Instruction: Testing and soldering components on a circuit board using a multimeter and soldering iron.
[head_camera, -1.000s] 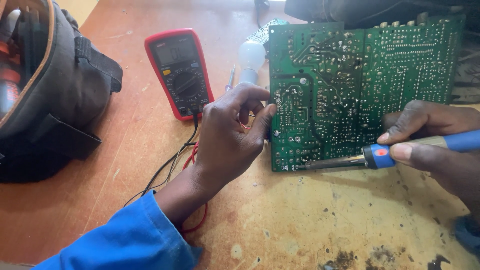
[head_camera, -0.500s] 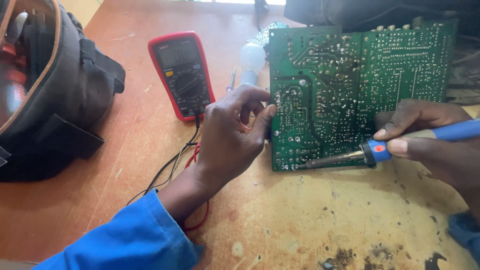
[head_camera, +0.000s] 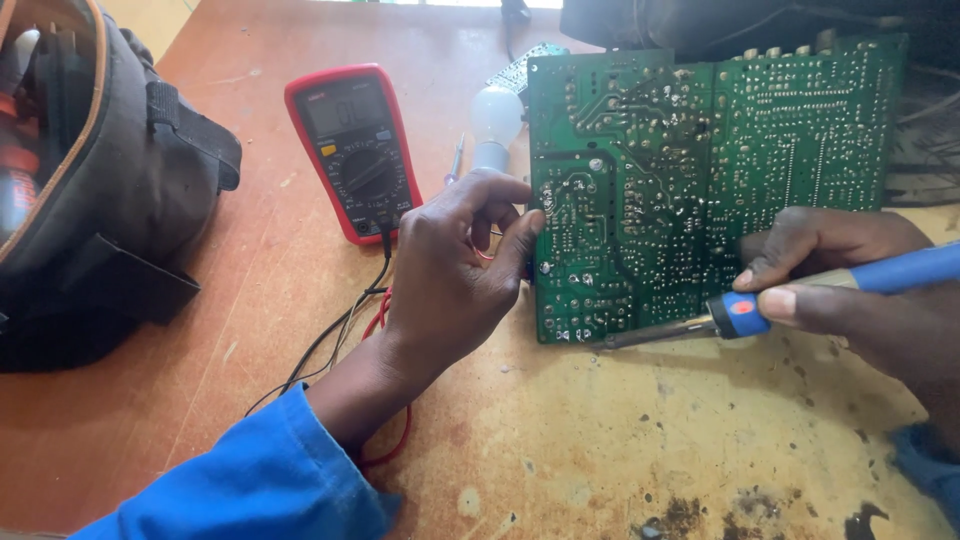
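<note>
Low in the frame the stained tabletop (head_camera: 620, 450) lies bare, above it the left hand (head_camera: 450, 270) pinches the left edge of the green board (head_camera: 700, 170) at centre right while the right hand (head_camera: 850, 290) holds an iron (head_camera: 740, 315) at its lower edge, wires (head_camera: 335, 335), meter (head_camera: 355, 150), bulb (head_camera: 495, 120) and bag (head_camera: 90, 180) upper left.

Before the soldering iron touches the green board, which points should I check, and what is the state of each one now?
1. Left hand steadies the circuit board at its left edge: ok.
2. Right hand has a firm grip on the soldering iron: ok.
3. Iron tip sits at the board's lower edge, away from the fingers: ok.
4. Iron is hot: cannot tell.
5. Multimeter leads lie away from the tip: ok.
6. Light bulb lies close to the board's edge: not ok.
</note>
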